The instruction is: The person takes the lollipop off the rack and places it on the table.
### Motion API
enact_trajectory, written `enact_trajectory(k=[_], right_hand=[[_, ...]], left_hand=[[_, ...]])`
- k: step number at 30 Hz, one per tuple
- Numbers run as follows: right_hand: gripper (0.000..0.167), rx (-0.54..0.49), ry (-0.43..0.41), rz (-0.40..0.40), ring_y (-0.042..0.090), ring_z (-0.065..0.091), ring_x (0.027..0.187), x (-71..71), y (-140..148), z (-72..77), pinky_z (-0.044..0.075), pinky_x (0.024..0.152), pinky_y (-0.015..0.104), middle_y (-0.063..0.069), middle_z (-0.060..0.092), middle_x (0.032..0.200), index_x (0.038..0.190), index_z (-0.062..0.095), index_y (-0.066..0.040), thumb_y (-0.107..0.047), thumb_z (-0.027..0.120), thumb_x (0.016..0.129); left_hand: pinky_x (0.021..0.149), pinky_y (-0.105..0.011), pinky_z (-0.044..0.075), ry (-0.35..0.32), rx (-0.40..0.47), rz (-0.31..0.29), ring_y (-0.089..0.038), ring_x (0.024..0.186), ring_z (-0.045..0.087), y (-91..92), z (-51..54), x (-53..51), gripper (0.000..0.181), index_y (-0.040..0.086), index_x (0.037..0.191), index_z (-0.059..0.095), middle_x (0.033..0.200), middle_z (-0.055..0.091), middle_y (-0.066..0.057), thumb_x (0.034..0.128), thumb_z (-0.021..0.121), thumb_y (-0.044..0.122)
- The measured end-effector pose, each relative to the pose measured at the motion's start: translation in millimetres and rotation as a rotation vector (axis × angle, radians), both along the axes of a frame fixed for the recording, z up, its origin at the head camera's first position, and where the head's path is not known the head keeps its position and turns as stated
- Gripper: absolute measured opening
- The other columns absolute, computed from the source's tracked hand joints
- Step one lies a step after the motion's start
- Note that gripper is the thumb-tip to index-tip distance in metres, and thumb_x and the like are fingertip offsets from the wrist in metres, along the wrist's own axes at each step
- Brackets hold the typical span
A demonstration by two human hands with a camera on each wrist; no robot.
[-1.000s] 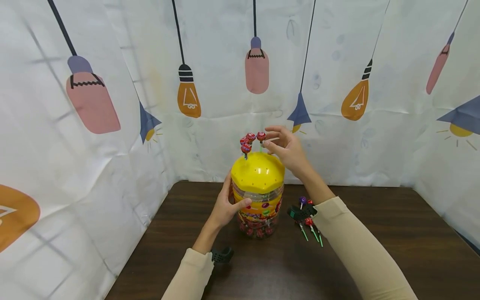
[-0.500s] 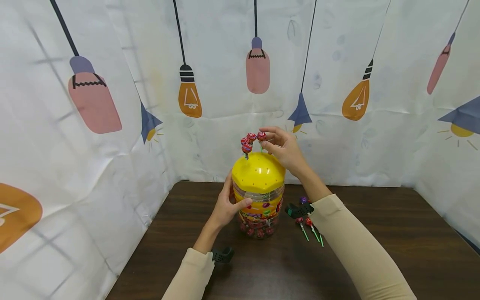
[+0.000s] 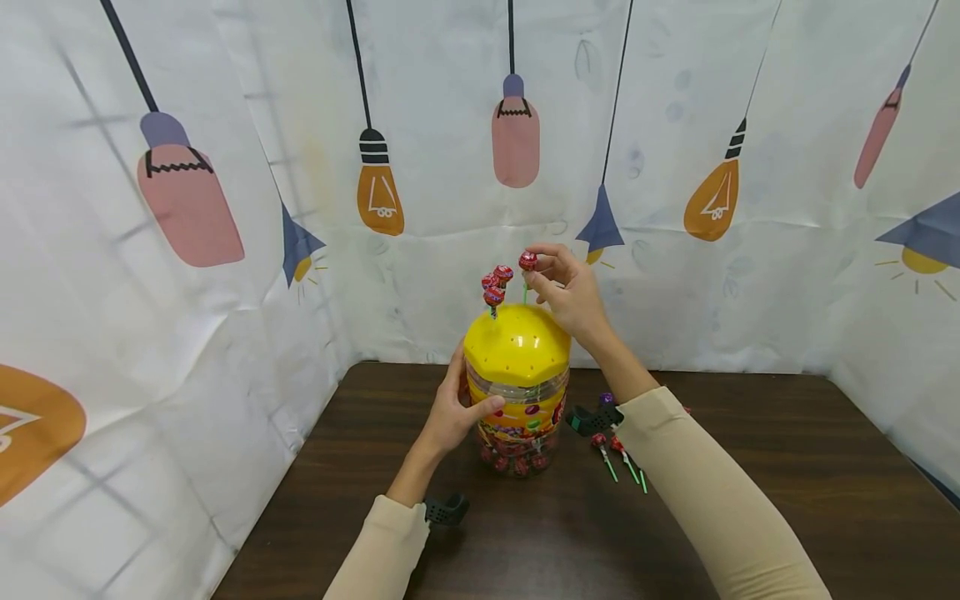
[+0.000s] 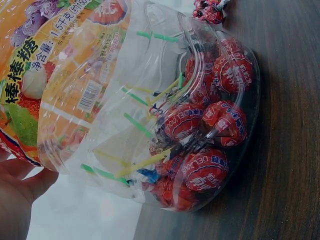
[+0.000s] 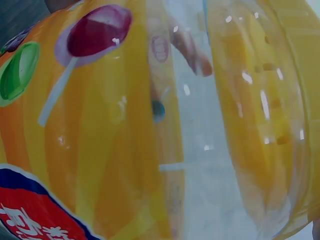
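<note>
A clear jar [image 3: 516, 433] with a yellow lid [image 3: 517, 346] stands upright on the table; red-wrapped lollipops [image 4: 205, 167] lie in its bottom. My left hand [image 3: 450, 417] grips the jar's left side, thumb across the front label. Several red lollipops [image 3: 493, 296] stand upright in the left of the lid. Above the lid's back, my right hand [image 3: 573, 296] pinches another red lollipop [image 3: 528, 261] just under its head, its green stick pointing down to the lid. Whether the stick's tip is inside a hole cannot be told. In the right wrist view the jar's label [image 5: 100, 125] fills much of the frame.
Several loose lollipops [image 3: 618, 446] lie on the dark wooden table [image 3: 750, 467] right of the jar, partly hidden by my right sleeve and wristband. A white cloth [image 3: 450, 275] printed with hanging lamps stands behind and at the sides.
My right hand has closed its fingers on the lollipop at the lid's back and raised it slightly, so it sits higher than before. My left hand and the jar have stayed in place.
</note>
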State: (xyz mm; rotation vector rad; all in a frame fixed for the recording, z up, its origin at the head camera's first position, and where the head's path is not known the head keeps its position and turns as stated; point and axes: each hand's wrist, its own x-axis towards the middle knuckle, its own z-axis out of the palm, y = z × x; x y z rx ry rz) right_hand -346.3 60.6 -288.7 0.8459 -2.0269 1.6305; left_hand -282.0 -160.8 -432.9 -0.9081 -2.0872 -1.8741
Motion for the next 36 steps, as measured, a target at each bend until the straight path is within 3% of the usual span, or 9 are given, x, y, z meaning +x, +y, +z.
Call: enact_trajectory(k=[6, 13, 19, 36], right_hand=[[0.034, -0.085, 0.017, -0.013, 0.027, 0.066, 0.078, 4.3, 3.1, 3.4, 0.057, 0.063, 0.024, 0.019, 0.066, 0.101, 0.132, 0.064, -0.010, -0.011, 0.068, 0.098], [0.034, -0.095, -0.006, 0.048, 0.035, 0.066, 0.082, 14.3, 11.7, 0.6, 0.062, 0.066, 0.029, 0.014, 0.066, 0.101, 0.133, 0.063, -0.008, -0.008, 0.067, 0.099], [0.035, -0.122, -0.044, 0.089, 0.027, 0.067, 0.082, 20.8, 22.1, -4.7, 0.064, 0.070, 0.036, 0.006, 0.066, 0.101, 0.133, 0.064, -0.010, -0.006, 0.066, 0.099], [0.034, -0.167, -0.102, 0.096, 0.018, 0.065, 0.082, 33.4, 47.2, -16.2, 0.063, 0.066, 0.032, 0.003, 0.065, 0.099, 0.133, 0.064, -0.014, -0.010, 0.066, 0.099]], left_hand=[[0.108, -0.035, 0.051, 0.003, 0.003, 0.000, -0.024, 0.129, 0.056, -0.1, -0.3, -0.4, 0.095, 0.038, 0.164, 0.011, 0.151, 0.048, 0.000, 0.0933, 0.075, 0.038], [0.109, -0.035, 0.050, 0.004, -0.005, 0.011, -0.022, 0.130, 0.056, -0.2, -0.1, -0.4, 0.093, 0.038, 0.164, 0.012, 0.152, 0.046, -0.003, 0.0945, 0.075, 0.030], [0.109, -0.035, 0.050, 0.005, -0.006, 0.011, -0.022, 0.129, 0.056, 0.2, -0.4, -0.3, 0.093, 0.037, 0.164, 0.013, 0.152, 0.047, -0.005, 0.0949, 0.074, 0.025], [0.107, -0.036, 0.051, 0.017, 0.007, 0.006, -0.022, 0.129, 0.056, -0.7, -2.3, -3.0, 0.093, 0.035, 0.164, 0.013, 0.152, 0.047, -0.003, 0.0944, 0.075, 0.028]])
